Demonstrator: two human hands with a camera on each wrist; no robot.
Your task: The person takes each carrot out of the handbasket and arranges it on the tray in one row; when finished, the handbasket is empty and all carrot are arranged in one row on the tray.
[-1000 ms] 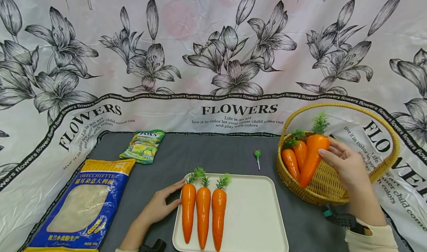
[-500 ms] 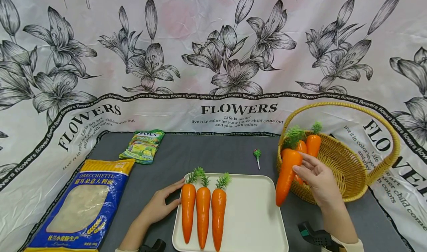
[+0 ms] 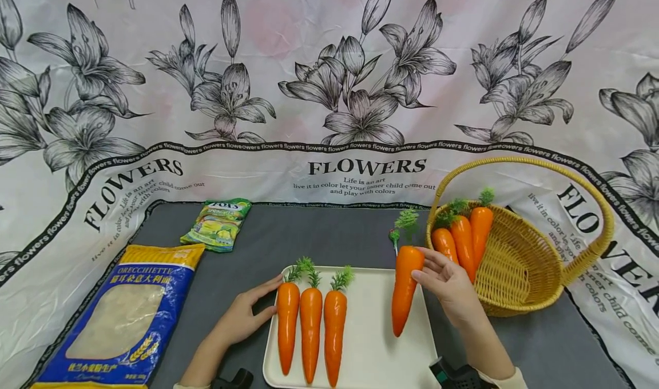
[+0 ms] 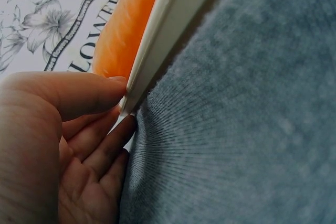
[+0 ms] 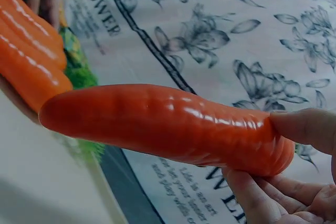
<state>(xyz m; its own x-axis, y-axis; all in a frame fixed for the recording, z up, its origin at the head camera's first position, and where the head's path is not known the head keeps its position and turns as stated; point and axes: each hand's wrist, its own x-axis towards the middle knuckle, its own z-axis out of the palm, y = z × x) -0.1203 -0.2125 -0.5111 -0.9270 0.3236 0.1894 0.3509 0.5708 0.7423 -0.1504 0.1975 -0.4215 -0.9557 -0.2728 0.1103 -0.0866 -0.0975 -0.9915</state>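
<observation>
In the head view my right hand (image 3: 447, 283) pinches an orange carrot (image 3: 405, 289) near its thick, leafy end. The carrot hangs tip down over the right part of the cream tray (image 3: 378, 343); in the right wrist view this carrot (image 5: 168, 127) lies across the picture between thumb and fingers. On the tray's left half lie three carrots (image 3: 311, 332) side by side, their green tops at the far rim. My left hand (image 3: 246, 314) rests against the tray's left rim with fingers extended. In the left wrist view the thumb (image 4: 89, 92) touches that rim beside a carrot (image 4: 126, 30).
A yellow wicker basket (image 3: 520, 263) with a tall handle stands at the right, with several carrots (image 3: 463, 240) inside. A lollipop (image 3: 393, 235) lies behind the tray. At the left are a blue pasta bag (image 3: 115, 314) and a green candy bag (image 3: 218, 224).
My right hand has lifted a carrot out of the basket and carried it left, over the tray's right side. The left hand has stayed at the tray's rim.
</observation>
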